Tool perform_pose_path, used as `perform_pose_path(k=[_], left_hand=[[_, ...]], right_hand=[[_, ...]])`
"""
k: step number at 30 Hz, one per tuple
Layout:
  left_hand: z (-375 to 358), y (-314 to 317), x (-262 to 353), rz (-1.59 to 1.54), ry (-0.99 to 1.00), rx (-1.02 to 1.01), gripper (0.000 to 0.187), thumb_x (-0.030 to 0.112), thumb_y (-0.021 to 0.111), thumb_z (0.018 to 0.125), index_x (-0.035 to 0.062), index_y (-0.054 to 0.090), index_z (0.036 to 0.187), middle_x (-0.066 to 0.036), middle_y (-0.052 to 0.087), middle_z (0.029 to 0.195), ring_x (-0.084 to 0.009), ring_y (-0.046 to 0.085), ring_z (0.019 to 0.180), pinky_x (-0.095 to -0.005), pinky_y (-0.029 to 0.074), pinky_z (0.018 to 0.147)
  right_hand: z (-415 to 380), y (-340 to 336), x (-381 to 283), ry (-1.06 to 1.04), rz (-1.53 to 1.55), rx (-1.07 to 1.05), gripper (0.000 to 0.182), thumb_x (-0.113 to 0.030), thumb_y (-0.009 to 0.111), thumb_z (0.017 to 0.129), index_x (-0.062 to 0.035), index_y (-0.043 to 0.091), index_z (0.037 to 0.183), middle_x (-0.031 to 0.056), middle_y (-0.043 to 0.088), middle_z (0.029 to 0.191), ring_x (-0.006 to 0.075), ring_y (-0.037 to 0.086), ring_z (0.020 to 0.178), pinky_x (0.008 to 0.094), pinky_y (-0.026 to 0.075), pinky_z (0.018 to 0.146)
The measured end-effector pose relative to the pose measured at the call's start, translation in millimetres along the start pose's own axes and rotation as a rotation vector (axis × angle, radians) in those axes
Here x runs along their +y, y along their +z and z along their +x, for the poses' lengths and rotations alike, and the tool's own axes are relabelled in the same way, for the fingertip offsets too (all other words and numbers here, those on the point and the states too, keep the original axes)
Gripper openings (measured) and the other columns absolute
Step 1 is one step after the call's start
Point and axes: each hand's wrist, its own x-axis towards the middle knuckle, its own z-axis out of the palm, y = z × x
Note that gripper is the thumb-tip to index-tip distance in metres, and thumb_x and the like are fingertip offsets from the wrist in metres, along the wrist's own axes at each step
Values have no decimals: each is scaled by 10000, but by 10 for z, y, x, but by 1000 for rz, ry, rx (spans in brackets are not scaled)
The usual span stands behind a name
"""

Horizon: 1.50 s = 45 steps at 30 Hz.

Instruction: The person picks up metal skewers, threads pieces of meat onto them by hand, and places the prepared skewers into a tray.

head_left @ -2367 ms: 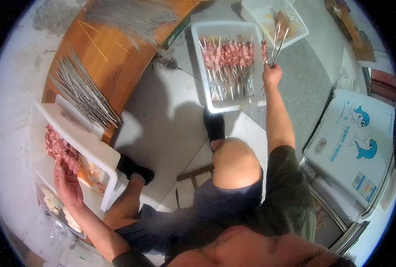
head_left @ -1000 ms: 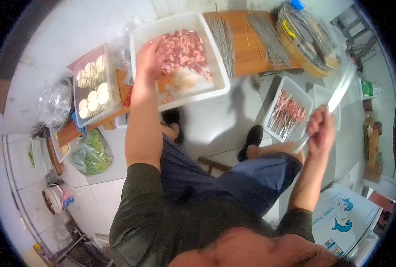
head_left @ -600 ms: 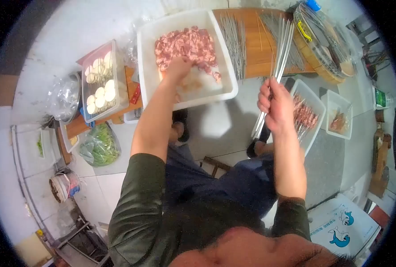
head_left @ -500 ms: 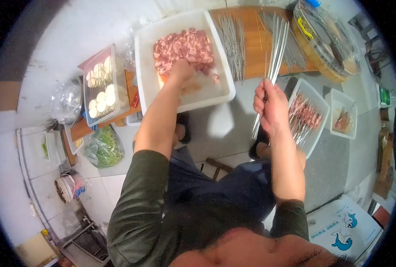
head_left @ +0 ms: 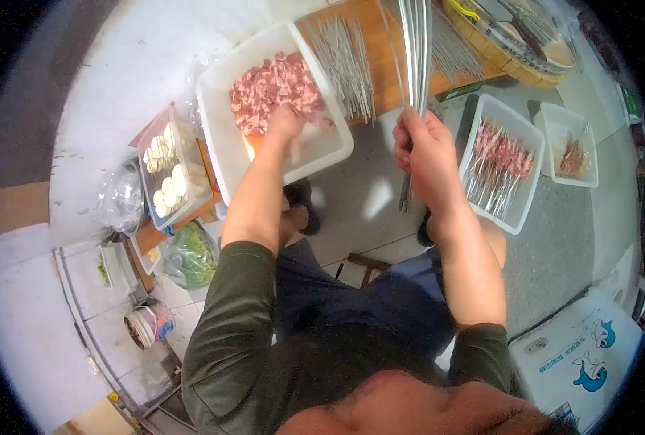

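Cut raw meat fills the upper part of a large white tub. My left hand reaches into the tub at the lower edge of the meat, its fingers bent down and partly hidden, so what they hold cannot be made out. On the right, my right hand is closed round a bundle of metal skewers, which point up and away from me. Right of that hand, a white tray holds skewered meat.
Loose skewers lie on the wooden table, with a round basket at the back right. A smaller white tray is at the right. On the left are a box of white slices and bagged greens.
The whole view has shifted and turned slightly. My left hand stays in the tub by the meat. My right hand still grips the skewers, which now stand more upright.
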Motion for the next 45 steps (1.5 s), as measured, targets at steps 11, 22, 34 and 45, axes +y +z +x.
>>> perform_pose_path(k=[11, 22, 34, 45], left_hand=[[-279, -762, 39, -1016, -120, -34, 200, 66, 618, 921, 17, 591, 1113, -86, 683, 977, -155, 641, 767, -289, 528, 603], [-764, -1161, 333, -1706, 75, 67, 154, -37, 527, 924, 33, 590, 1046, -91, 662, 992, -170, 631, 799, -303, 537, 697], [-668, -1313, 357, -1521, 91, 58, 340, -19, 545, 938, -10, 562, 1277, -100, 662, 1117, -136, 636, 916, -268, 537, 758], [-634, -1268, 128, -1772, 22, -56, 159, 141, 562, 979, 46, 615, 1095, -69, 667, 982, -160, 636, 856, -293, 535, 748]], right_hand=[[50, 27, 68, 38, -315, -94, 297, -305, 519, 978, -66, 554, 805, -11, 522, 663, 90, 481, 588, 259, 379, 522], [-5, 143, 446, -91, -884, -245, 307, -267, 545, 962, 30, 567, 886, 151, 589, 707, 240, 534, 660, 387, 452, 655], [92, 250, 564, -17, -883, -222, 302, -267, 540, 977, 3, 551, 840, 108, 545, 685, 199, 493, 650, 357, 441, 635], [103, 332, 588, -9, -896, -207, 306, -265, 552, 970, 10, 564, 836, 86, 550, 652, 177, 511, 627, 353, 444, 615]])
